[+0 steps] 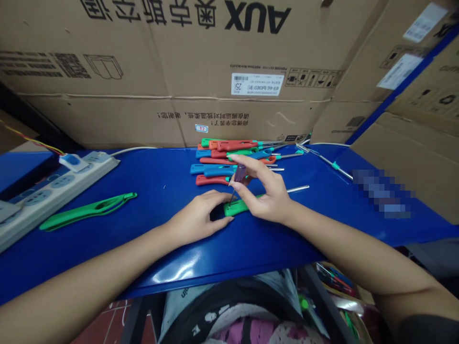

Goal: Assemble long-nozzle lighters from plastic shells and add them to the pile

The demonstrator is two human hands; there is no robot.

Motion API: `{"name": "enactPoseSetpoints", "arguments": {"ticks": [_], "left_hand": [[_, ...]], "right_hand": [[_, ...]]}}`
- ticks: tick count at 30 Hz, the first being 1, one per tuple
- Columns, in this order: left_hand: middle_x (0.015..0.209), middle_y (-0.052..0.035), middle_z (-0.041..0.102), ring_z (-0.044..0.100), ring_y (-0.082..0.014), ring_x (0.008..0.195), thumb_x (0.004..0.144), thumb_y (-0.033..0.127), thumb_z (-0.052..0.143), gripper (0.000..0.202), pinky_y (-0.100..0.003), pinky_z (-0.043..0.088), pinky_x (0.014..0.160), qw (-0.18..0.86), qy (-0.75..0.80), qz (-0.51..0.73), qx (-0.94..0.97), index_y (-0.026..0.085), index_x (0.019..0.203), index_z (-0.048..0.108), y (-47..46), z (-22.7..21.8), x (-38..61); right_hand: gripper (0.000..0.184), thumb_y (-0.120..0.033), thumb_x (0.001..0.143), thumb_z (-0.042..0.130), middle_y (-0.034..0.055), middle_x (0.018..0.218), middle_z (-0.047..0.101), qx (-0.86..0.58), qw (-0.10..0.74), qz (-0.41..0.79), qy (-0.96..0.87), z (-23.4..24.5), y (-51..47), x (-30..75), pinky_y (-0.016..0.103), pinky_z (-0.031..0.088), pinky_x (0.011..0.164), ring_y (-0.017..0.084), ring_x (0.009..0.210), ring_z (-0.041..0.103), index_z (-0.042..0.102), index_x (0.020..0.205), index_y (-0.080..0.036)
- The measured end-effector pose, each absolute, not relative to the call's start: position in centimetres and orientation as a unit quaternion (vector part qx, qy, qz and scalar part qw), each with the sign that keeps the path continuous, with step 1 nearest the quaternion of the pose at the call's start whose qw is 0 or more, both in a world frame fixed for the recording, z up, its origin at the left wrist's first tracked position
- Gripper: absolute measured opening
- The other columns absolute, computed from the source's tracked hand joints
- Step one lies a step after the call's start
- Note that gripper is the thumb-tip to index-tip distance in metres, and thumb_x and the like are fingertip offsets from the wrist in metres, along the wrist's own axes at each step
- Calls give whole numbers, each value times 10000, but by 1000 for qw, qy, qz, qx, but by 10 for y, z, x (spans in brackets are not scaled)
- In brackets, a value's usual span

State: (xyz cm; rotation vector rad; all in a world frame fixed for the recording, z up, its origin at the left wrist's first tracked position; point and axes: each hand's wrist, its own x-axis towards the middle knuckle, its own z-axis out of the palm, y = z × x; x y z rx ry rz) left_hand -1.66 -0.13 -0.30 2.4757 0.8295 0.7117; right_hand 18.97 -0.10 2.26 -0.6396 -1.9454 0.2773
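Flat on the blue tabletop lies a green long-nosed lighter point(237, 207), its metal tube pointing right. My left hand point(202, 215) pinches its handle end between thumb and fingers. In my right hand point(268, 193) is a small screwdriver point(240, 173) with a dark purple handle, held nearly upright. Its tip meets the green handle near the left end; the screw itself is too small to make out. My right hand covers the middle of the lighter. Just beyond both hands is a pile of similar lighters point(213, 180) in red, blue, green and orange.
A loose green handle shell point(88, 210) lies at the left, beside a white power strip point(60, 186) with a plug in it. Large cardboard boxes point(143, 81) wall the back and right. A metal rod point(335, 165) with a green part lies at the right, near a blurred patch.
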Motion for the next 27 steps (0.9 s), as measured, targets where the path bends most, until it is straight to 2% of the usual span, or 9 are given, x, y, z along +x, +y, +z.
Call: {"name": "enactPoseSetpoints", "arguments": {"ticks": [8, 18, 23, 27], "left_hand": [[1075, -77, 708, 669, -235, 1009, 903, 280, 668, 249, -366, 539, 905, 225, 293, 249, 895, 188, 1132, 630, -1, -3, -17], [1028, -87, 708, 670, -240, 958, 929, 310, 622, 196, -356, 541, 853, 206, 290, 244, 902, 175, 1070, 637, -1, -2, -16], [1026, -91, 711, 670, -245, 958, 927, 304, 620, 175, -357, 543, 835, 200, 286, 244, 905, 170, 1037, 644, -1, -2, -16], [1022, -87, 706, 669, -241, 957, 923, 289, 624, 166, -353, 541, 840, 200, 289, 243, 904, 171, 1039, 637, -1, -2, -16]], "right_hand": [[521, -230, 953, 566, 67, 1405, 606, -271, 496, 110, -818, 21, 0, 190, 426, 560, 1013, 238, 1154, 665, 452, 1459, -283], [500, -226, 960, 535, 64, 1376, 621, -271, 476, 92, -831, 22, 1, 190, 364, 586, 935, 196, 1048, 685, 438, 1448, -266], [501, -189, 957, 530, 54, 1380, 622, -251, 481, 75, -837, 22, 2, 189, 370, 554, 1010, 199, 1167, 649, 435, 1445, -256], [482, -200, 963, 532, 60, 1379, 629, -249, 475, 57, -842, 21, 2, 189, 354, 557, 1000, 190, 1124, 667, 448, 1435, -243]]}}
